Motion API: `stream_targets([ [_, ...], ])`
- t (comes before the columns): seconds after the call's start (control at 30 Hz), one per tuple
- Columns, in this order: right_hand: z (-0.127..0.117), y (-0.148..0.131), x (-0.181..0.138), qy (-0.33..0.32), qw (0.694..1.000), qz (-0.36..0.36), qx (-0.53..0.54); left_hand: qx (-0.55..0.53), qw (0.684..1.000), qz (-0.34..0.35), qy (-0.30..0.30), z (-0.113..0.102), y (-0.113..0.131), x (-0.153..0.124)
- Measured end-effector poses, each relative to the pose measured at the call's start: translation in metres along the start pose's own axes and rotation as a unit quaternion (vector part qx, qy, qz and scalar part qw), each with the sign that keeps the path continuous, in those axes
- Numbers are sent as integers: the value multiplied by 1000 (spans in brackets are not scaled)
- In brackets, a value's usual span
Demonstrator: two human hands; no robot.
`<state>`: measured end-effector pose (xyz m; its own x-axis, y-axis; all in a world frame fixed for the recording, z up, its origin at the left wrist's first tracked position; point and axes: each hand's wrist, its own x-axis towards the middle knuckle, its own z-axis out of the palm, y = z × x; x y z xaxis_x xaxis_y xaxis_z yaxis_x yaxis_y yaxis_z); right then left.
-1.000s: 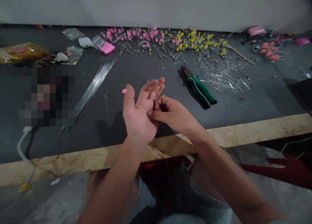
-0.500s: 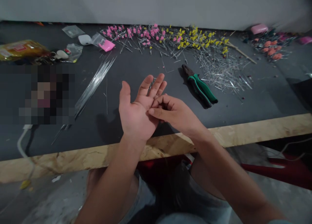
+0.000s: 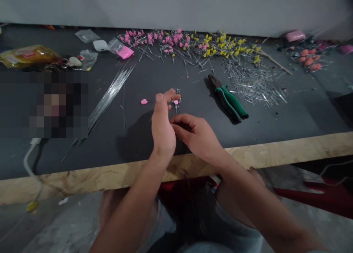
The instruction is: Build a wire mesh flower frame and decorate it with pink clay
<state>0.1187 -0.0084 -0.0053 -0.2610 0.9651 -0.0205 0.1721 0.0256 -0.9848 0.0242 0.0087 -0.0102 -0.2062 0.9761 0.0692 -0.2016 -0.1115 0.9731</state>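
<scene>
My left hand [image 3: 164, 124] is turned edge-on above the dark tabletop, thumb up and fingers apart, slightly bent. Against its palm side, my right hand [image 3: 197, 135] is closed, thumb and index finger pinched together at the left palm. What lies between those fingertips is hidden. A thin wire stem [image 3: 177, 109] rises from behind the right hand's fingers, with a pink blob [image 3: 176, 102] and looped wire at its top, partly covered by the left fingers. Left of my left hand, a small pink piece [image 3: 143, 101] lies on the table.
Green-handled pliers [image 3: 230, 102] lie to the right. A bundle of straight wires [image 3: 110, 93] is at the left. Pink-tipped wires [image 3: 154, 38], yellow-tipped wires [image 3: 223, 45] and a loose wire pile [image 3: 256, 84] line the back. The wooden table edge [image 3: 110, 179] runs in front.
My left hand has rolled from palm up to edge-on and shifted right. This uncovers the pink piece on the table and the pink blob on the wire. My right hand stays pinched.
</scene>
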Motion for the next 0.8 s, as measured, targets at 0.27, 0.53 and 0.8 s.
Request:
stream_targets([
  [0.27,-3,8,8,-22,992,41,120,-123,987,-78,-62,-1,8,5],
  [0.53,-11,13,11,-48,986,69,144,-153,960,-153,-175,-3,16,8],
  [0.8,6,3,5,72,994,14,77,-256,940,-178,-139,-10,13,15],
])
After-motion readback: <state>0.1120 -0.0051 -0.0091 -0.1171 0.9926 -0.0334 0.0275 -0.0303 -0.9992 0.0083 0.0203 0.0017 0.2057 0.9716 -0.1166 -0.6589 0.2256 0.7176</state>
